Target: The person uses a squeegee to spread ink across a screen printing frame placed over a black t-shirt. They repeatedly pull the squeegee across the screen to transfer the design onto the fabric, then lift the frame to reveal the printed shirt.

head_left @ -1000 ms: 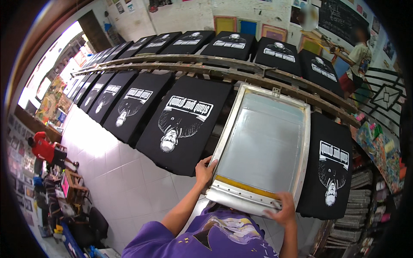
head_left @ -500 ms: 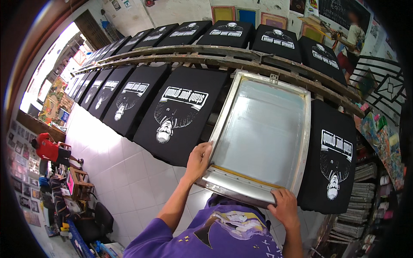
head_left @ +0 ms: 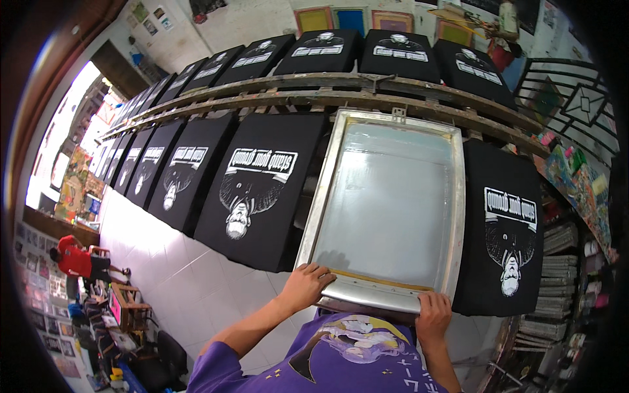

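Observation:
A silver metal screen printing frame (head_left: pixel 457 216) with a pale, translucent mesh (head_left: pixel 388 203) lies over a place in the near row, hiding what is under it. My left hand (head_left: pixel 306 287) is closed over its near left corner, fingertips on the rim. At the near right corner, my right hand (head_left: pixel 434 314) curls its fingers over the edge. A yellowish strip (head_left: pixel 386 280) runs along the mesh's near end, beside a shiny metal bar. Black printed shirts lie on both sides, a left shirt (head_left: pixel 265 183) and a right shirt (head_left: pixel 503 229), each with a white portrait and lettering.
Wooden rails (head_left: pixel 288 98) run between the near row and a far row of black printed shirts (head_left: pixel 320 52). Stacked grey slabs (head_left: pixel 550 288) stand at the right, near a black metal grille (head_left: pixel 576 98). A person in red (head_left: pixel 75 257) is at the far left; another stands at the back right.
My left hand has shifted from the frame's left side to its near left corner, and its shadow falls on the mesh. My right hand stays at the near right corner. The view has shifted.

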A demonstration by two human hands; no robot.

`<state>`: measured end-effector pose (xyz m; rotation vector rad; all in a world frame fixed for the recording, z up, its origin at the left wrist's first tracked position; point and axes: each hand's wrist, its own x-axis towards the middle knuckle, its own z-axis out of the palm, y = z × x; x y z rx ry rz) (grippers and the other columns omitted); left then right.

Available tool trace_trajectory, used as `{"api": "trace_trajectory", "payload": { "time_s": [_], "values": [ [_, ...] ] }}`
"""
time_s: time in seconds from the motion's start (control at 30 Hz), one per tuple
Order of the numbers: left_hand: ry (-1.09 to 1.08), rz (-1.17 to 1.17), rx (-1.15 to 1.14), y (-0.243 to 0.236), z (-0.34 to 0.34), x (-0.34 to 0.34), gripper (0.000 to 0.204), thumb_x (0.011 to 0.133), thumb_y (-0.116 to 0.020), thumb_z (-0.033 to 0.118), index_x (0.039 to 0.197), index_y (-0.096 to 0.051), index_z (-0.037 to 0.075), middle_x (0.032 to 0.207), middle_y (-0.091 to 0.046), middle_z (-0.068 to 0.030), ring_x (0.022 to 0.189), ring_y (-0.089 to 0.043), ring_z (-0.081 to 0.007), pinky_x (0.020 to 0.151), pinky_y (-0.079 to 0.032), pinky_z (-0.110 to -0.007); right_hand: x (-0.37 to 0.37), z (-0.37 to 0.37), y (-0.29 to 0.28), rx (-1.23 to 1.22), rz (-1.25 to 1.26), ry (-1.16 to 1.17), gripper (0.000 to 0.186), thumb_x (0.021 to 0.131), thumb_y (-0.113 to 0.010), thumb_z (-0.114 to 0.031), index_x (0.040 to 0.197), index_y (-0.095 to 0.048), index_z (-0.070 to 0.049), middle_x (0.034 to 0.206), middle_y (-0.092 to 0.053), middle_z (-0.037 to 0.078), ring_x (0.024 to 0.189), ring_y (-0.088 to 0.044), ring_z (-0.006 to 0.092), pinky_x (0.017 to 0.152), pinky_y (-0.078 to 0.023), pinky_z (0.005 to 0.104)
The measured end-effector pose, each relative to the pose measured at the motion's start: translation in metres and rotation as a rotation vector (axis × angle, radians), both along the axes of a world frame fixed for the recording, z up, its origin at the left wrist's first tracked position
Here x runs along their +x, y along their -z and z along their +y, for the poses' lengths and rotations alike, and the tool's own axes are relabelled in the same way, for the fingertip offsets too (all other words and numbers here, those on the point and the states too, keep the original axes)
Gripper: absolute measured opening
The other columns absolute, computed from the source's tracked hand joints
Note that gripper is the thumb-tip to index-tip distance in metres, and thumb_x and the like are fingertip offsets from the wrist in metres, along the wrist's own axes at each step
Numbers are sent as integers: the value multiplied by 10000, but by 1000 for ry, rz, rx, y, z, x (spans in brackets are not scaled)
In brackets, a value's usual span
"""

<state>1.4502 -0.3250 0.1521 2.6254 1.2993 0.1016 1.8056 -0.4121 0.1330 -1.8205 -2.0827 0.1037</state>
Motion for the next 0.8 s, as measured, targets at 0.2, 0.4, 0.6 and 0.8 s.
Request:
{"api": "trace_trajectory", "payload": {
  "time_s": [0.2, 0.4, 0.6, 0.8],
  "values": [
    [32, -41, -84, -23, 36, 4, 473, 663, -811, 176, 1136, -793, 164, 1017, -716, -10, 972, -684, -244, 853, -574, -388, 18, 33, -28, -72, 101, -69, 317, 694, -665, 52, 991, -719, -46, 896, -736, 120, 895, -707, 321, 1058, -480, 514],
    [-39, -71, 84, -44, 135, 24, 444, 677, -804, 115, 1118, -783, 155, 1013, -717, -45, 960, -696, -283, 812, -596, -426, 45, 137, -19, 131, 40, -46, 351, 670, -679, 54, 987, -746, -80, 906, -737, 133, 917, -696, 332, 968, -497, 482],
    [-33, -109, 217, 11, 297, 63, 431, 720, -832, 158, 1145, -775, 121, 1098, -735, -55, 1057, -684, -286, 879, -597, -412, 80, 308, 8, 223, -50, -21, 261, 741, -716, 5, 983, -740, -88, 958, -736, 112, 978, -690, 310, 926, -471, 439],
    [-92, -97, 281, 37, 365, 69, 382, 723, -829, 130, 1099, -759, 137, 1131, -723, -36, 1085, -671, -279, 902, -591, -403, 77, 387, 29, 340, -68, 3, 206, 793, -673, 9, 959, -730, -100, 978, -731, 96, 1005, -680, 294, 893, -465, 428]
  ]
}}
